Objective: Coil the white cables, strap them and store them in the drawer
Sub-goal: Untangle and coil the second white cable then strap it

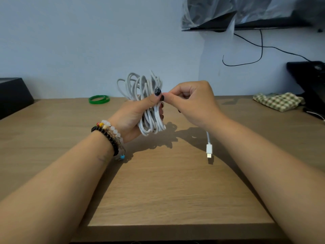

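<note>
I see one white cable bundle [149, 104] above the tabletop [175, 191], left hand [133, 115] curled around it; right hand [191, 101] pinches it (one plug [209, 150] dangling). Two green bands [99, 99] lie behind.

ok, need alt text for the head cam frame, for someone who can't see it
A person's left hand grips a bundle of coiled white cable above a wooden desk, while the right hand pinches at the bundle's upper edge. One loose end with a white plug hangs down to the desk. Green straps lie at the back left, and a checked cloth at the back right.
</note>
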`<state>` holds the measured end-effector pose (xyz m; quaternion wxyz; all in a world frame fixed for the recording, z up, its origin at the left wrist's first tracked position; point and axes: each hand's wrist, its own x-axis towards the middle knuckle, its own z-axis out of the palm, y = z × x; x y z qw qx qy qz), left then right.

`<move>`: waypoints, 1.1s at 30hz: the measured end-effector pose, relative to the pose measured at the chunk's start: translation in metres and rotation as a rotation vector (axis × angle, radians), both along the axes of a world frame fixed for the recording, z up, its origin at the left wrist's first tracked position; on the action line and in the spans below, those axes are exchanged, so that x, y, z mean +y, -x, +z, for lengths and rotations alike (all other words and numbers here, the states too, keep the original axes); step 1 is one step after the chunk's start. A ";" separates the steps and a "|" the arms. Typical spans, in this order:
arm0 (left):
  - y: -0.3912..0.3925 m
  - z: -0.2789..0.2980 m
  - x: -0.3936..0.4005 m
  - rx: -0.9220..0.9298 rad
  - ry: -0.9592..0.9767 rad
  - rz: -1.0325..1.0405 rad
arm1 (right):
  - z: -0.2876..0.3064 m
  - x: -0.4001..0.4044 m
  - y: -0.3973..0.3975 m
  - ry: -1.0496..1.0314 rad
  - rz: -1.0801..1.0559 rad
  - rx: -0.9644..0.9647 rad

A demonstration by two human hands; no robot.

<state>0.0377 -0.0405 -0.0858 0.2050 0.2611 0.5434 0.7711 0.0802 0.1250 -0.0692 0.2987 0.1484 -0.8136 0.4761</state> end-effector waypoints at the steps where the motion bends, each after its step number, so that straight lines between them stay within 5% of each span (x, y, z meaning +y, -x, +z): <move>1: 0.000 -0.001 0.001 -0.023 -0.005 -0.020 | 0.000 0.000 0.000 -0.004 -0.011 0.001; 6: -0.002 0.002 -0.001 -0.021 0.048 -0.016 | 0.001 0.001 -0.001 -0.021 -0.014 -0.041; 12: 0.001 0.003 0.001 0.297 0.346 0.645 | -0.002 0.003 0.007 -0.037 -0.030 -0.203; 19: 0.009 0.002 -0.002 0.412 0.415 0.914 | 0.003 0.007 0.003 0.164 0.167 -0.487; 26: 0.011 -0.004 -0.001 0.508 0.637 0.808 | 0.008 0.010 -0.008 0.061 0.290 -0.479; 33: 0.000 0.002 -0.001 0.541 0.663 0.645 | 0.015 0.015 -0.006 -0.069 0.078 -0.154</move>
